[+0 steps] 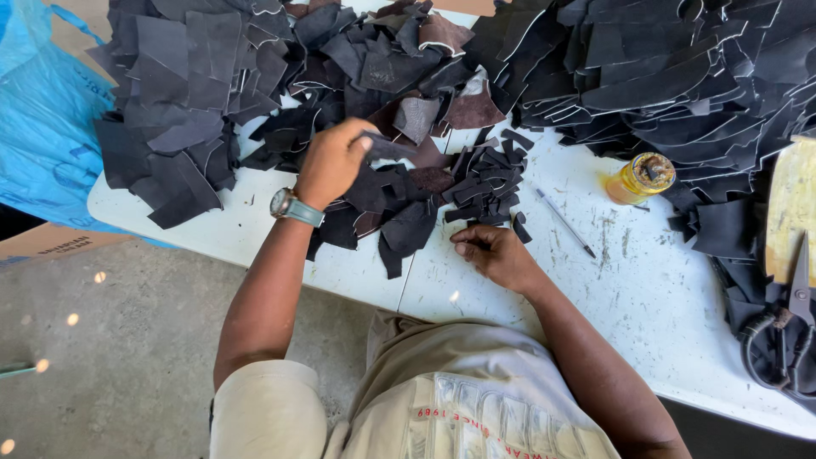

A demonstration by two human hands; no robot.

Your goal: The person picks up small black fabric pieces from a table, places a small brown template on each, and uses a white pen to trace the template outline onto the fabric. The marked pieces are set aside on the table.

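Left hand (330, 161) up over the heap, pinching a dark strip (387, 146) between thumb and fingers. Right hand (497, 253) flat on the white table (646, 297), fingers curled, holding nothing, just beside the small scraps (489, 183). Pen (564, 223), glue jar (642, 177) further right; scissors (786, 327) at table edge.

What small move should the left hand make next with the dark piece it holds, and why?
Probably carry the dark piece in the left hand down to the small stack of cut strips; the right hand rests on the white table beside it.
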